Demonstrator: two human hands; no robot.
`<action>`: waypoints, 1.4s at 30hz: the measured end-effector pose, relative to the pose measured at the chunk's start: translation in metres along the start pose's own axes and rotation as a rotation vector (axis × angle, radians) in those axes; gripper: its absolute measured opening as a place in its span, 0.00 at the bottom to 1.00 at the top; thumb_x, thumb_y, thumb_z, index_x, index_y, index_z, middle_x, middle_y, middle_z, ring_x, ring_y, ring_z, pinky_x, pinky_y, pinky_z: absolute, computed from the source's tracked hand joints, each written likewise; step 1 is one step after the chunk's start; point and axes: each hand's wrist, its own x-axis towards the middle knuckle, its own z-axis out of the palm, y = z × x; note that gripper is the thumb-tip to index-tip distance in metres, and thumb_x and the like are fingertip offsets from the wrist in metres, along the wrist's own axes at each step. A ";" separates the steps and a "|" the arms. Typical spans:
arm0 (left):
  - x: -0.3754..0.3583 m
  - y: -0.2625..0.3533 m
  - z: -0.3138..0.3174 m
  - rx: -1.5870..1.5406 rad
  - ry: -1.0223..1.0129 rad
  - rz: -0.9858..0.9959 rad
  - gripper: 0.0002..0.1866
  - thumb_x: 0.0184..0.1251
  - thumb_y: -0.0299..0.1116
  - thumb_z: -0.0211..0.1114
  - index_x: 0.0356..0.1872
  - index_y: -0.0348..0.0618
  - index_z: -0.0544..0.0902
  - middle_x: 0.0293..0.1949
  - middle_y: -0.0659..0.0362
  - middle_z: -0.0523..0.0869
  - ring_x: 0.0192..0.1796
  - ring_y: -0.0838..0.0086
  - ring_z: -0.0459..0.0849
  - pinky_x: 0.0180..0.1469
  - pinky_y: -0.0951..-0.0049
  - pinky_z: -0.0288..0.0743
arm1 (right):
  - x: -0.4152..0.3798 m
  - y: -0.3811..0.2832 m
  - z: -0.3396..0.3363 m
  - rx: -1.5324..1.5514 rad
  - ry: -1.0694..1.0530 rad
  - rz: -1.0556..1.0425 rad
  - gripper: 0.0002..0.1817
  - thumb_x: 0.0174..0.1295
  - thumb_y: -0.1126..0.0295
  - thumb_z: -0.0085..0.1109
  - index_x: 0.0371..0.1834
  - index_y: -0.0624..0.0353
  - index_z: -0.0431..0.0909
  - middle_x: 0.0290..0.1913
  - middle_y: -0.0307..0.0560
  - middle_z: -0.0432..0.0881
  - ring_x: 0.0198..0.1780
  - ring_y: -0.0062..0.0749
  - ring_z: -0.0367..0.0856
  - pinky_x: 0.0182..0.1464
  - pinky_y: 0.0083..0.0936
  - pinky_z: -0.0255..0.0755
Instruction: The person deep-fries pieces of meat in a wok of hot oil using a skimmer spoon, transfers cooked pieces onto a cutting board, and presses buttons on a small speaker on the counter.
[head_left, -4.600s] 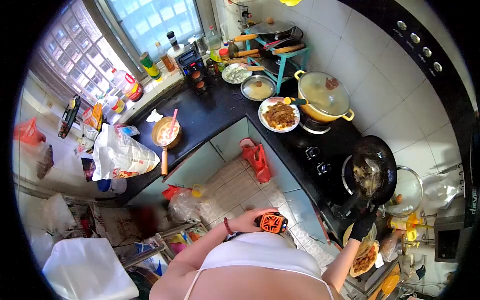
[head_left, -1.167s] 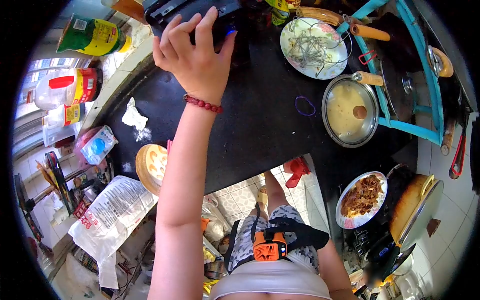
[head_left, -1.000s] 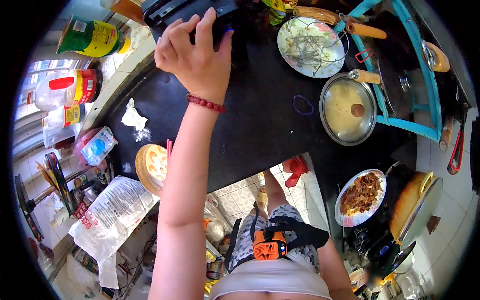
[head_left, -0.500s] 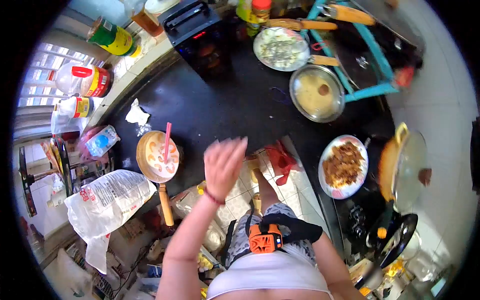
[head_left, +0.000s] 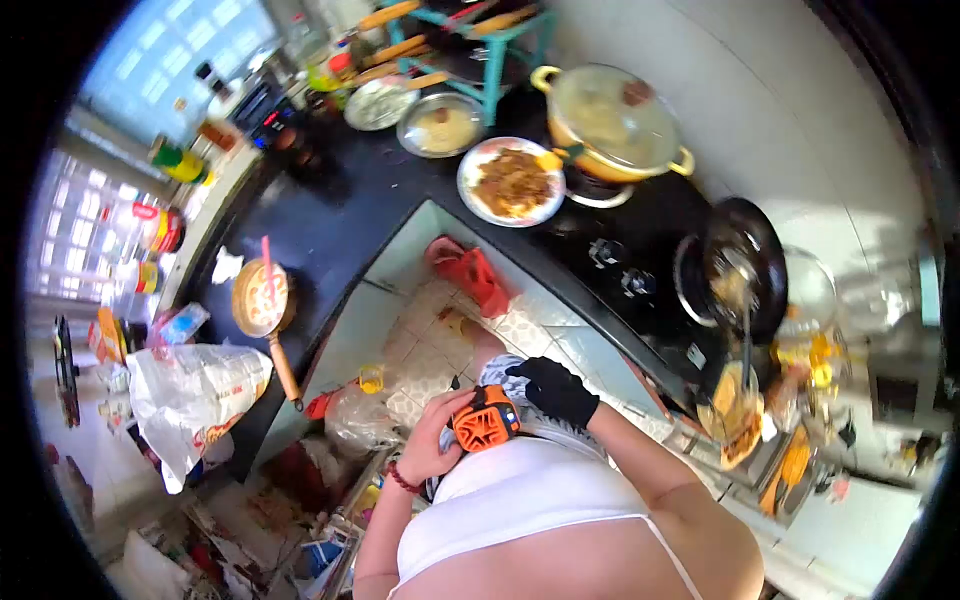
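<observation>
The left hand (head_left: 432, 440) was drawn in to the waist, its grip curled around the orange device (head_left: 485, 420) clipped there. The gloved right hand (head_left: 556, 390) rested at the device's 2 o'clock, touching it, grip loosely released. Half a second before, the left hand was raised, fingers spread, over the black surface (head_left: 330, 215).

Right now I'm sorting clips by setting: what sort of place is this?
A home kitchen, most likely: a black wok on a gas hob, a lidded yellow pot and a plate of cooked food on the dark counter.
</observation>
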 end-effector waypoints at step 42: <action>0.003 0.139 0.371 -0.077 -0.412 0.063 0.39 0.47 0.21 0.68 0.66 0.44 0.66 0.66 0.50 0.68 0.67 0.59 0.67 0.68 0.66 0.59 | -0.386 0.260 -0.321 -0.503 0.480 0.146 0.11 0.50 0.68 0.57 0.36 0.58 0.80 0.28 0.53 0.80 0.31 0.48 0.81 0.34 0.38 0.72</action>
